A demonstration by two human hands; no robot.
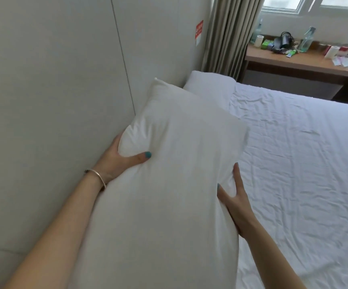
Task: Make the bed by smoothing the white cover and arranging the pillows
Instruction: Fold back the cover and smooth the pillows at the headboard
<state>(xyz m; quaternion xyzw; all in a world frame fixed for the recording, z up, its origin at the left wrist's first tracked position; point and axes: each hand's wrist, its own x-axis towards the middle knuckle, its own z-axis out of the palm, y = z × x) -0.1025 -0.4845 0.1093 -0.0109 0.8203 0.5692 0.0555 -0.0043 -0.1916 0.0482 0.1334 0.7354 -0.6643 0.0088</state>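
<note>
A large white pillow (175, 163) fills the middle of the view, held up beside the padded headboard. My left hand (121, 161) grips its left edge, thumb pressed into the fabric, fingers hidden behind. My right hand (234, 202) clasps its right edge with fingers spread against the side. A second white pillow (210, 88) lies flat at the head of the bed, beyond the held one. The white cover (298, 155) spreads over the mattress to the right, wrinkled with many creases.
The pale headboard wall (54, 101) runs along the left. A beige curtain (229, 34) hangs at the far corner. A wooden desk (306, 65) under the window carries bottles, boxes and several small items.
</note>
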